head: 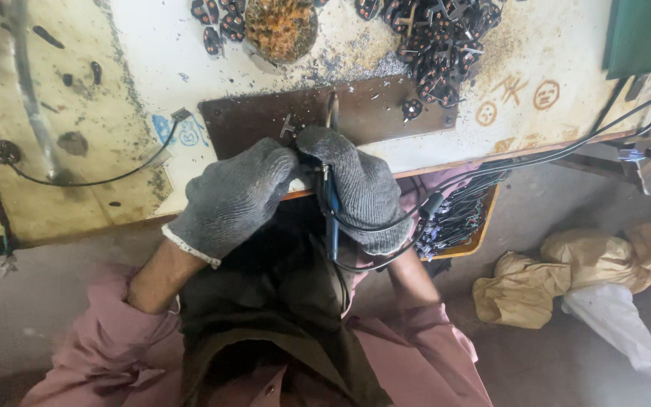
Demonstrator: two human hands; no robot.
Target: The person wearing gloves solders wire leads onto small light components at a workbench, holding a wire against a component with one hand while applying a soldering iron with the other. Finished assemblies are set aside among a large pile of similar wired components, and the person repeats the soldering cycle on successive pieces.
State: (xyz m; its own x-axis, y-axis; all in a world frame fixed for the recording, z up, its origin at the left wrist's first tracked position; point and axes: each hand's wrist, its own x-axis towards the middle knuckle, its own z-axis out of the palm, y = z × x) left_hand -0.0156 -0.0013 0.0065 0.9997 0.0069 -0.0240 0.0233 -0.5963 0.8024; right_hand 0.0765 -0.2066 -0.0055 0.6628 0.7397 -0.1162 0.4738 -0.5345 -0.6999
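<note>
Both my hands wear grey knit gloves and meet at the near edge of a dark brown metal plate [371, 113] on the workbench. My right hand [363, 188] grips a blue-handled soldering iron [331, 203], its tip pointing up onto the plate. My left hand [239, 196] presses against it and pinches a small metal part [289, 126] at the plate's edge; the fingertips hide what lies between them. A black cable runs from the iron's handle down toward my lap.
A pile of small black and copper coil parts [438, 45] lies at the back of the bench, beside a brownish lump [280, 26]. A tray of wired parts [453, 218] sits at my right. Crumpled paper bags [566, 271] lie on the floor.
</note>
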